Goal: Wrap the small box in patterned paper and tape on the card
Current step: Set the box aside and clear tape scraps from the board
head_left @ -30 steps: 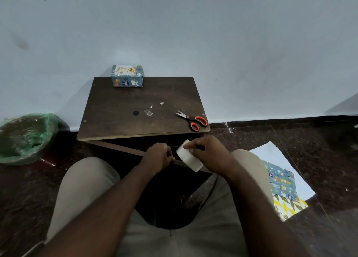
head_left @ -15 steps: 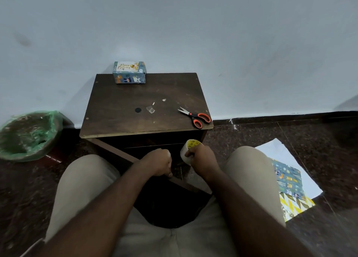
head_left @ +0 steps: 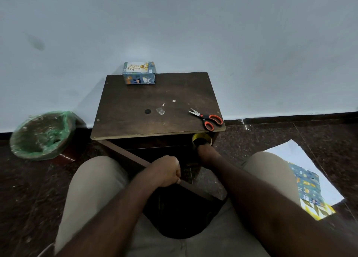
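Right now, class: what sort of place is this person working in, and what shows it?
Probably a room at home, a makeshift wrapping spot: a small wooden table by a bare wall, scissors and a wrapped box on it, patterned paper on the stone floor.

Scissors (head_left: 202,116) on table (head_left: 126,121) right corner; green-lined bin (head_left: 39,137) left.

Blue patterned box (head_left: 138,78); orange-handled scissors (head_left: 207,117); green bin liner (head_left: 41,134).

Dim, soft indoor light; deep shadow under table (head_left: 155,109); wide-angle edge bending.
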### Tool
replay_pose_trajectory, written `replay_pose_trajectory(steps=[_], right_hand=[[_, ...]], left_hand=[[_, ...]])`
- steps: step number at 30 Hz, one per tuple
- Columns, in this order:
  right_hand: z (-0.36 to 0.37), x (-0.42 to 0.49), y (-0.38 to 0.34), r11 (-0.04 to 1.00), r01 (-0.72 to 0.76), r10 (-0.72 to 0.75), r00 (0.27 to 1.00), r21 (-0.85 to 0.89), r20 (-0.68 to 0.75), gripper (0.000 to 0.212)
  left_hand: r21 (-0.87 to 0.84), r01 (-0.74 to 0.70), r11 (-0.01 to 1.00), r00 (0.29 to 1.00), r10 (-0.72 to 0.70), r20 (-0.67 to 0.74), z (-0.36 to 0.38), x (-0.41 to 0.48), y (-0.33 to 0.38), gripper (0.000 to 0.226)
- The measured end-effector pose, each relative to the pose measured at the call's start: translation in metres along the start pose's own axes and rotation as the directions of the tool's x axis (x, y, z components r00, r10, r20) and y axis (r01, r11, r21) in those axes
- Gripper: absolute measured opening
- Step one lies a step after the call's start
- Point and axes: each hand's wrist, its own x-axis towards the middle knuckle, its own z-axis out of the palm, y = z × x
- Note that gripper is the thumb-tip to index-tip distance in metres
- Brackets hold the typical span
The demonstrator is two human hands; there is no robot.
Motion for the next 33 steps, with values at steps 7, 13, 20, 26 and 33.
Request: replay_pose_trajectory(steps=[7,13,20,26,33], right_hand=[[0.008,0.032,0.011,0.992,0.105,-0.099,0.991,-0.065,0.086,0.035],[0.015,0.048,0.015,0.996,0.084,-0.082,0.993,-0.012,0.084,0.035],[0.024,0.062,0.022,0.996,0.084,-0.081,0.988,-0.016,0.13,0.035],[0.025,0.051,0.013,0.997,0.064,-0.065,0.998,-0.033,-0.02,0.041],[0.03,0.045,0.017,0.999,-0.042,0.042,0.999,-0.028,-0.007,0.047]], left_hand=[[0.029,-0.028,0.999,0.998,0.027,0.05,0.001,-0.003,-0.002,0.032],[-0.06,-0.011,0.998,1.0,0.011,-0.002,0.003,-0.003,-0.008,0.029],[-0.172,-0.016,0.985,1.0,0.012,-0.027,0.003,-0.002,-0.016,0.024],[-0.255,-0.021,0.967,0.999,0.013,-0.032,0.003,-0.002,-0.021,0.023],[-0.228,-0.038,0.973,0.999,0.031,-0.032,0.005,0.002,-0.02,0.023]])
